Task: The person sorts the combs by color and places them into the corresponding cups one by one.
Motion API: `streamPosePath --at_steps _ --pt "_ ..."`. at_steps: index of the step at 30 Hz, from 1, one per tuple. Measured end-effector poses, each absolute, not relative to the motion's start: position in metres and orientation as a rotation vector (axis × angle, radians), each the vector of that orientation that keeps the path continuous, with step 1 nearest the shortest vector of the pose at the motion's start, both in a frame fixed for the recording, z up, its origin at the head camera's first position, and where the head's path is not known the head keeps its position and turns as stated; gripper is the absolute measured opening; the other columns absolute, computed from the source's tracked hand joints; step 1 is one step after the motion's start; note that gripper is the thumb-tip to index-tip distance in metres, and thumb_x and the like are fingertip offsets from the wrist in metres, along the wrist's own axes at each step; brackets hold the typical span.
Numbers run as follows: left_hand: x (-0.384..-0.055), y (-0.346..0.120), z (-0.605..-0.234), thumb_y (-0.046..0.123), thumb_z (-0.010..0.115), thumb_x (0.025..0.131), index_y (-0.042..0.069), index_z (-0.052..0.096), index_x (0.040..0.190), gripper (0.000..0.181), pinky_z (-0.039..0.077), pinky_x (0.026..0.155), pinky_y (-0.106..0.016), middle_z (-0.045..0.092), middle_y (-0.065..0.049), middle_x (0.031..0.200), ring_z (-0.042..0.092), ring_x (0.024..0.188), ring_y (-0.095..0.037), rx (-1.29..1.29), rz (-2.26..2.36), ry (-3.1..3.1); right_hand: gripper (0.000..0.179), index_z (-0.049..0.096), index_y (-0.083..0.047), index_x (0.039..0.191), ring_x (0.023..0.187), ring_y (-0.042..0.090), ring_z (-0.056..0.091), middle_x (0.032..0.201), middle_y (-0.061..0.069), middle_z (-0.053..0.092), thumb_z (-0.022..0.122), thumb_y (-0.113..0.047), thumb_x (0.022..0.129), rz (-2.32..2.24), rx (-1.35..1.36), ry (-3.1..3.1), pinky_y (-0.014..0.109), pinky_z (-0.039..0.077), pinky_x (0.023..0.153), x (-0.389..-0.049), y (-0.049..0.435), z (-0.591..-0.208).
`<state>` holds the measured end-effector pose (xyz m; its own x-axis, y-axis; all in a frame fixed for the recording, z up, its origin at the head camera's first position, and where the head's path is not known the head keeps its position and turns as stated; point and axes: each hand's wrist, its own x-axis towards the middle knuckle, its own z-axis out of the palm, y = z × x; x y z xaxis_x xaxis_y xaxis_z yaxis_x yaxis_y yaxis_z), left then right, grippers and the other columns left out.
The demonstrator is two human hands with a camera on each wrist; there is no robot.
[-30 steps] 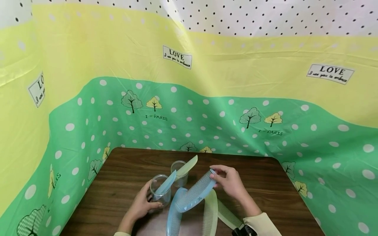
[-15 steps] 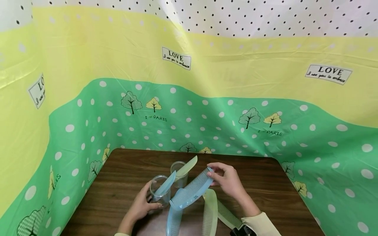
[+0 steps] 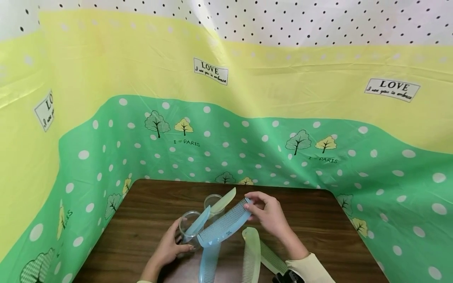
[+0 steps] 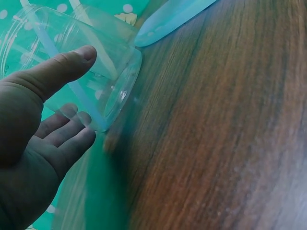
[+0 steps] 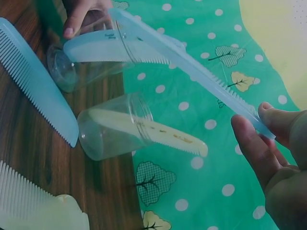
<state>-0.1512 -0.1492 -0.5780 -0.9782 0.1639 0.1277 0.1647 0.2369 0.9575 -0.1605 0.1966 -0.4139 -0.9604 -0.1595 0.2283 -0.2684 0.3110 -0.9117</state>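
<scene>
My left hand holds a clear plastic cup, thumb on one side and fingers on the other. A light blue comb leans inside that cup. My right hand pinches one end of a second blue comb between thumb and fingers. In the right wrist view the far end of this held comb overlaps the mouth of the left-hand cup. Just behind stands another clear cup with a pale green comb sticking out of it.
On the dark wooden table lie a blue comb near the front and two pale green combs, one comb crossing the other comb. A patterned green and yellow curtain surrounds the table's back and sides.
My right hand has moved left and slightly away from me, bringing the held blue comb's far end to the cup's rim. My left hand stays in place on its cup.
</scene>
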Motion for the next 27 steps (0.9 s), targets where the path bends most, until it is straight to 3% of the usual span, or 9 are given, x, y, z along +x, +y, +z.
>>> streamPosePath --at_steps 9,18,27 --pt "-0.150 -0.150 -0.575 0.003 0.096 0.063 0.006 0.041 0.153 0.105 0.042 0.114 -0.052 0.046 -0.022 0.153 0.044 0.141 -0.045 -0.306 -1.942 -2.489 0.027 0.071 -0.007 0.116 0.065 0.018 0.068 0.094 0.017 0.061 0.076 -0.003 0.090 1.775 0.420 -2.427 0.035 0.063 0.058 -0.162 0.183 -0.406" --pt "-0.151 -0.151 -0.576 0.003 0.095 0.064 0.005 0.042 0.151 0.102 0.044 0.111 -0.055 0.048 -0.024 0.151 0.045 0.139 -0.048 -0.349 -1.900 -2.487 0.027 0.069 0.002 0.117 0.064 0.016 0.066 0.094 0.017 0.060 0.076 -0.002 0.091 1.817 0.437 -2.418 0.051 0.062 0.061 -0.161 0.170 -0.401" --pt "-0.153 -0.152 -0.578 0.001 0.095 0.063 0.007 0.044 0.150 0.101 0.045 0.112 -0.050 0.047 -0.020 0.153 0.042 0.143 -0.041 -0.313 -1.923 -2.510 0.023 0.069 -0.002 0.112 0.064 0.015 0.065 0.092 0.016 0.059 0.077 -0.002 0.090 1.833 0.429 -2.390 0.040 0.063 0.057 -0.163 0.160 -0.402"
